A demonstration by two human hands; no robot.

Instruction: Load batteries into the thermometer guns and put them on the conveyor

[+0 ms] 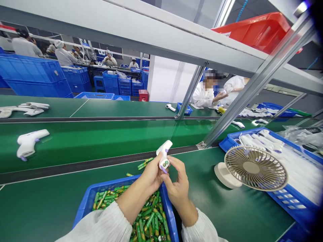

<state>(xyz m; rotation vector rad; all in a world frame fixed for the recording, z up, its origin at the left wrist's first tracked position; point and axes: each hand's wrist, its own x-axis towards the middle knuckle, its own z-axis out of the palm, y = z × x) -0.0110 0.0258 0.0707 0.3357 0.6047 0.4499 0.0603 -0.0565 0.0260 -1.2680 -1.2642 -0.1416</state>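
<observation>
Watching remotely, I see the left hand [151, 173] grasping a white pistol-shaped device [163, 149] by the far corner of the blue bin [169, 208]; two battery ends [164, 164] show in its open base, a purple flap [164, 170] below. The right hand [180, 185] curls there, whether pinching I cannot tell.

You wear white, loose sleeves — your left sleeve [101, 225] and right sleeve [200, 228] both creased, with faint fine lines in the fabric, each ending partway along the forearm — while your left hand [152, 173] and right hand [178, 185] are bare.
</observation>
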